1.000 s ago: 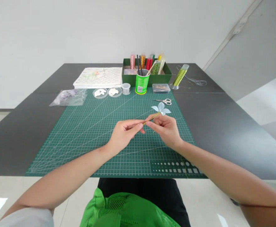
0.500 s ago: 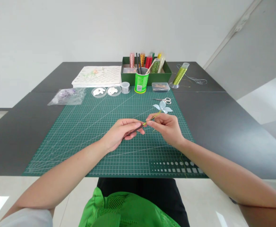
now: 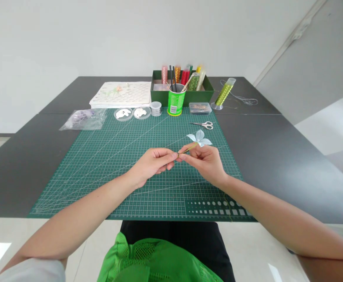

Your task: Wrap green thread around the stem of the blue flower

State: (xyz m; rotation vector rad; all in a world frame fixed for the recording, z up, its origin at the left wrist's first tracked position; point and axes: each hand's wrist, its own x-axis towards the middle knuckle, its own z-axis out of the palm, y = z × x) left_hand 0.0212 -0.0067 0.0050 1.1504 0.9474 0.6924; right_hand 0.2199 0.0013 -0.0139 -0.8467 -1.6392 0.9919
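Note:
A pale blue artificial flower point(image 3: 200, 137) with several pointed petals is above the cutting mat point(image 3: 101, 164), its head facing up and away from me. Its thin stem point(image 3: 191, 147), wrapped in yellow-green thread, slants down to the left between my hands. My left hand point(image 3: 155, 162) is closed, thumb and fingers pinching the stem's lower part, which is mostly hidden. Close against it, my right hand point(image 3: 205, 162) pinches the stem below the petals. A loose thread point(image 3: 228, 201) lies on the mat under my right forearm.
Scissors point(image 3: 205, 125) lie beyond the flower. Behind stand a green can point(image 3: 176, 103) with sticks, a green box point(image 3: 161, 96) of thread spools, a small clear case point(image 3: 200, 108) and a yellow-green spool point(image 3: 224, 94). Dishes of white pieces point(image 3: 123, 114) and a plastic bag point(image 3: 85, 119) are left.
The flower has tilted and shifted slightly left and down. My hands have come together on the stem, and the dark lower stem that showed across my left fingers is now hidden.

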